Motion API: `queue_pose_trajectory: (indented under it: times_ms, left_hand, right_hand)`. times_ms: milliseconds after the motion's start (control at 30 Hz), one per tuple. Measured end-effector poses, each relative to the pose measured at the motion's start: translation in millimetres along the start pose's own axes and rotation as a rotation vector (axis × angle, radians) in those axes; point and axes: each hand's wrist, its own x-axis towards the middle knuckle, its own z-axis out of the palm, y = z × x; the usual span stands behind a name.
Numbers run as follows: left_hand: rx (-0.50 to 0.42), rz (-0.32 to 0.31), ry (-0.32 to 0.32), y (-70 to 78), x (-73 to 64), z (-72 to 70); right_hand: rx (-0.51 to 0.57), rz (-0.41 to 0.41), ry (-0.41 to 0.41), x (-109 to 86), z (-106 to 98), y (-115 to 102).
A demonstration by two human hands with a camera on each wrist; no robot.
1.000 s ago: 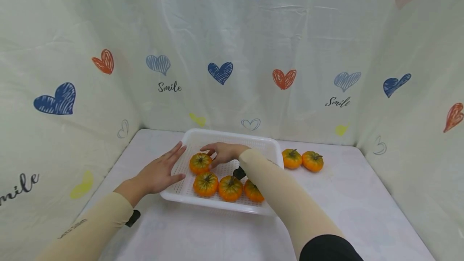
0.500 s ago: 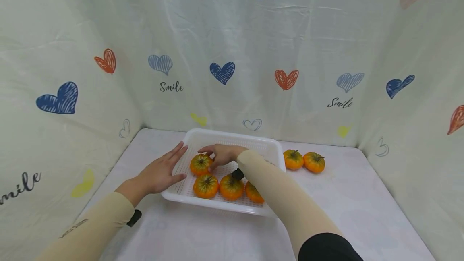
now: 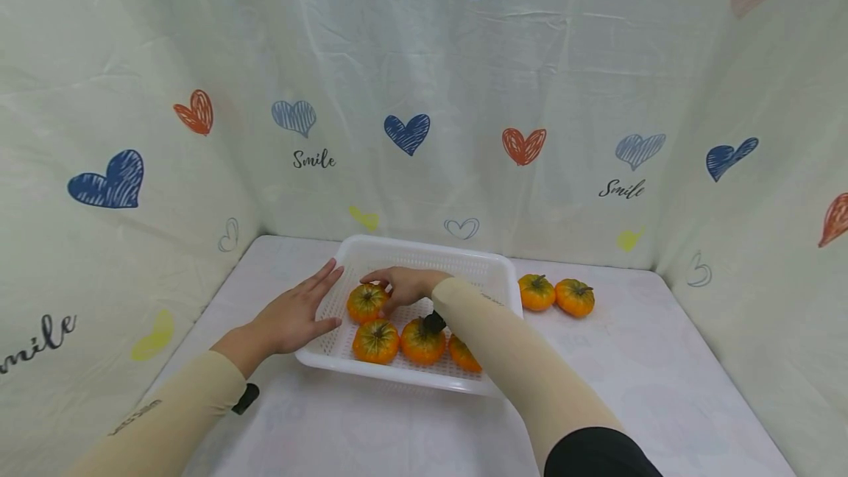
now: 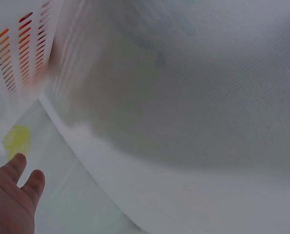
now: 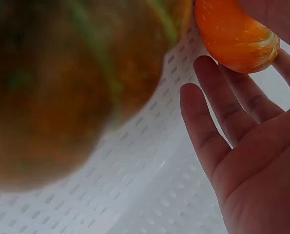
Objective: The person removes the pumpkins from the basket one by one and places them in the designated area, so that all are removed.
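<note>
My right hand (image 3: pixel 409 285) reaches into a white plastic basket (image 3: pixel 424 381) and holds a small orange pumpkin (image 3: pixel 365 305) near its left end, fingers on the far side and thumb on the near side. In the right wrist view the same pumpkin (image 5: pixel 237 36) sits between fingers and thumb. My left hand (image 3: pixel 291 319) lies spread along the basket's left rim. From the left wrist, that hand (image 4: pixel 13 195) shows beside the slotted basket wall (image 4: pixel 13 92). Along the near side sit three more pumpkins: the left (image 3: pixel 375 343), middle (image 3: pixel 422 343) and right one (image 3: pixel 464 355), partly behind my right forearm.
Two pumpkins, one nearer (image 3: pixel 536 292) and one farther right (image 3: pixel 574 298), stand on the white tabletop (image 3: pixel 636 389) beyond the basket's right end. A curtain (image 3: pixel 464 79) printed with hearts hangs behind and along both sides.
My right hand and its pumpkin have settled slightly lower, close to the front-left pumpkin. The left hand stays on the basket rim. The head view has shifted slightly.
</note>
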Motion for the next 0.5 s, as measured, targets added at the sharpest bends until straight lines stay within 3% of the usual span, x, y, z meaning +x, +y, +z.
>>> queue_pose_trajectory:
  times_ms: [500]
  left_hand:
    - [0.010, 0.001, 0.007, 1.8, -0.9, -0.6]
  right_hand:
    - [-0.089, -0.046, 0.118, -10.2, -10.8, 6.4]
